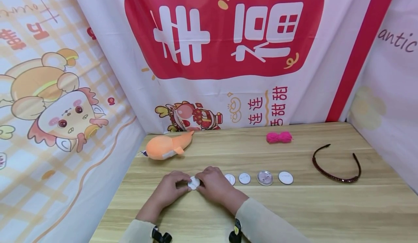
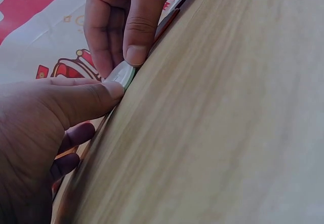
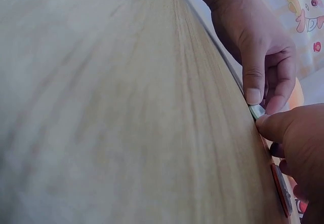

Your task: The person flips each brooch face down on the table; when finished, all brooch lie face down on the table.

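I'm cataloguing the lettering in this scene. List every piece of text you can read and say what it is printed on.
"幸福": large white characters, shown upside down, on the red panel of the backdrop cloth.
"连连" and "甜甜": red characters on the same cloth, near the table edge; one more character below them is cut off.
"antic": script on the right cloth, cut off.
Left cloth: script and red characters, too distorted to read.
Round discs: no legible text.

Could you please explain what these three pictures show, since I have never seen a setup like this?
A person works with bare hands, wearing three cameras. The wide picture comes from the head; the two close ones from the wrists. The left hand and right hand pinch a small white disc between them on the wooden table. Beside them lie four more round pieces in a row, with a pink yarn bundle, a dark headband and an orange plush toy farther off.
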A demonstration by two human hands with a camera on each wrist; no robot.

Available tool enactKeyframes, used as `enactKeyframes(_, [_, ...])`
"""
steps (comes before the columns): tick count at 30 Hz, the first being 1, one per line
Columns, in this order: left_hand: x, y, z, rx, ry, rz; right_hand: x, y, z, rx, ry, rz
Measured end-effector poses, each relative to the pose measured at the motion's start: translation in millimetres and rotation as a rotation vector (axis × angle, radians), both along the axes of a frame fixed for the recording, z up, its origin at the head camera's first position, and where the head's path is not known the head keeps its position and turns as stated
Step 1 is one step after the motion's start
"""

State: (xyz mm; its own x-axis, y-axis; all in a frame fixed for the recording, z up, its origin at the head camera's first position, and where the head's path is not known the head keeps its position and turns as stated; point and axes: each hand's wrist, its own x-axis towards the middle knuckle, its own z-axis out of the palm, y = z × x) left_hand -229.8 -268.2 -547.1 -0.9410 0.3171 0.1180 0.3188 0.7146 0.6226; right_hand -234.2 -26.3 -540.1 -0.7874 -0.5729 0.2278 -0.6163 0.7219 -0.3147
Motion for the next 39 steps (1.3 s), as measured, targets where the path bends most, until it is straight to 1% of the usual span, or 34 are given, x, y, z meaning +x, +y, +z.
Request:
enactKeyframes(5, [0.5,-0.8,0.7,-0.001,0.010,-0.025,-0.2,1,0.1,-0.004,0.024,0.020])
enactKeyframes(14, [-1.9,-2.3,-1.2,-0.018,0.015,-0.046,-1.3,1,-0.9,0.008,0.070,0.046])
enactKeyframes(21, [-2.9,-2.1,-1.3,-0.018,0.013,-0.050,-1.9,2,0.2,0.004,0.050,0.052])
enactKeyframes(26, [-4.8,2.3,0.6,-0.028,-0.005,-0.036,-3.2,6,-0.3,-0.026,-0.007,0.040])
enactKeyframes(29, [-5.6,8.2,4.4,-0.020,-0.001,-0.012,-4.2,11,1.2,-0.064,-0.040,0.023])
enactKeyframes(31, [-5.2,14.1,8.6,-0.019,0.010,0.025,-4.9,14,3.9,-0.083,-0.047,0.006])
enactKeyframes(33, [-5.4,22.1,13.4,-0.029,0.035,0.071,-6.2,19,6.6,-0.085,-0.041,-0.016])
enactKeyframes(36, [-6.3,36.0,20.1,-0.067,0.078,0.133,-8.5,28,12.3,-0.067,-0.018,-0.053])
enactKeyframes(37, [-7.0,40.7,21.9,-0.085,0.101,0.145,-9.0,31,14.8,-0.056,-0.005,-0.064])
enactKeyframes(39, [-8.8,49.6,25.4,-0.123,0.155,0.149,-9.6,39,21.0,-0.023,0.024,-0.090])
